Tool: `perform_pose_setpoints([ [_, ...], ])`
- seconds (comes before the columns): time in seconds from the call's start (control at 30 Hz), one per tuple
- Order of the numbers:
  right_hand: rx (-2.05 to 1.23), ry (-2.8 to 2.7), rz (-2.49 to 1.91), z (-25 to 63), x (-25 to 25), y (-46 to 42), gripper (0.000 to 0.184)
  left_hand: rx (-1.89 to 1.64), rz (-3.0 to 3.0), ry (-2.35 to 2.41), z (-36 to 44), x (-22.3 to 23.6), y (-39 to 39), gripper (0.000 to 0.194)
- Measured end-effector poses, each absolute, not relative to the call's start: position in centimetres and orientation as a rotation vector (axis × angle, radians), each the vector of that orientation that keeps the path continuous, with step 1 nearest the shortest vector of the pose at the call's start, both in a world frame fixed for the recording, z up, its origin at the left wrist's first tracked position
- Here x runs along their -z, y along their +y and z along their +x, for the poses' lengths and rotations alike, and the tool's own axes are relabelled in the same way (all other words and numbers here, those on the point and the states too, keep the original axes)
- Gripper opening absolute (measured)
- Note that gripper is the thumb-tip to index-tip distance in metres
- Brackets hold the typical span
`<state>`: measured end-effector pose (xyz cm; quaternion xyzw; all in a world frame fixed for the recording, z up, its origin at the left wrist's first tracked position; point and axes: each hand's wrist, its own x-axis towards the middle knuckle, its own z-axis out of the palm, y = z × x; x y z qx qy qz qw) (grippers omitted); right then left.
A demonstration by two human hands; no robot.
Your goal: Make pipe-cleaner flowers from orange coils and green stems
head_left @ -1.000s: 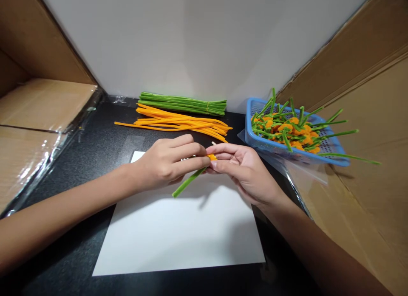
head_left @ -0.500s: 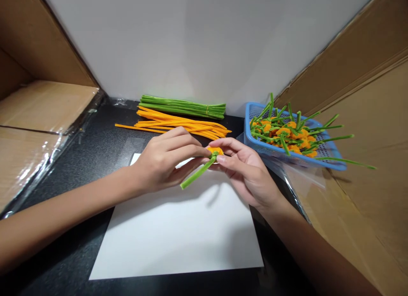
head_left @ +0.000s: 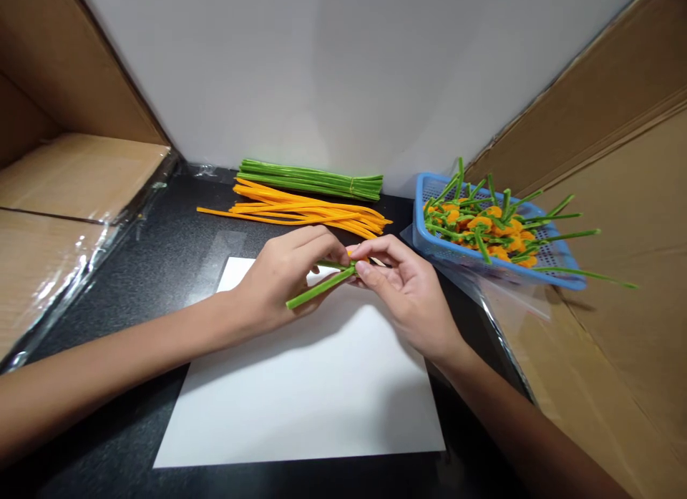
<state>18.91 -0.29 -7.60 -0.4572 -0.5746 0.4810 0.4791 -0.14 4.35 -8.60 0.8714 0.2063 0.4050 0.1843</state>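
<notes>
Above the white sheet of paper (head_left: 311, 406), both hands meet at a small orange and green pipe-cleaner flower (head_left: 320, 290). My right hand (head_left: 405, 288) pinches its head between thumb and fingers, so only a sliver of orange shows. Two green ends stick out from it to the left, one long and thick towards me, one thinner and partly behind the fingers. My left hand (head_left: 293, 270) is closed at the flower, fingertips on its far left side near the thinner green end.
A bundle of green pipe cleaners (head_left: 305, 179) lies against the wall, with loose orange pipe cleaners (head_left: 311, 211) in front. At right, a blue basket (head_left: 561, 273) holds several orange and green pieces, some poking over its rim. Cardboard (head_left: 80, 177) borders both sides.
The flower has turned: its green stem now points more to the left and a second green end shows. The orange head is now mostly covered by my fingers.
</notes>
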Motion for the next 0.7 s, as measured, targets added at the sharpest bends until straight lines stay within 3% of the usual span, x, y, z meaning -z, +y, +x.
perform_pose_setpoints([
  [0.2, -0.946, -1.563, -1.176, 19.4, 7.5, -0.6, 0.007, -1.209, 2.381, 0.565, 0.1, 8.7, 4.3, 0.011],
  [0.5, -0.116, -2.042, -1.268, 19.0, 7.3, -1.5, 0.009, -1.305, 2.385, 0.543, 0.7, 9.3, 3.3, 0.005],
  [0.6, -0.082, -2.079, -1.344, 18.6, 7.4, -1.7, 0.008, -1.329, 2.422, 0.544, 0.8, 9.7, 3.1, 0.008],
  [0.7, -0.256, -2.019, -1.431, 18.4, 7.2, -1.8, 0.006, -1.354, 2.413, 0.548, 0.7, 9.9, 3.1, 0.009],
])
